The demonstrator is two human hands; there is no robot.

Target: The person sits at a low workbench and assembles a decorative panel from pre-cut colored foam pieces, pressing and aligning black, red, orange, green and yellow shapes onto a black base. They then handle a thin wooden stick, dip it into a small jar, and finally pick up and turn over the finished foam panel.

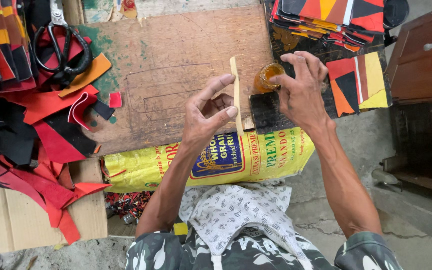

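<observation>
My left hand pinches a thin pale strip between thumb and fingers and holds it upright over the worn wooden board. My right hand grips a small jar of amber glue that rests on a dark stained block at the board's right edge. The top of the strip stands just left of the jar. The two hands are a short distance apart.
Black-handled scissors lie on red, black and orange scraps at the left. A stack of patchwork pieces sits at the top right, one piece beside my right hand. A yellow printed sack hangs at the board's front. A dark wooden cabinet stands at the right.
</observation>
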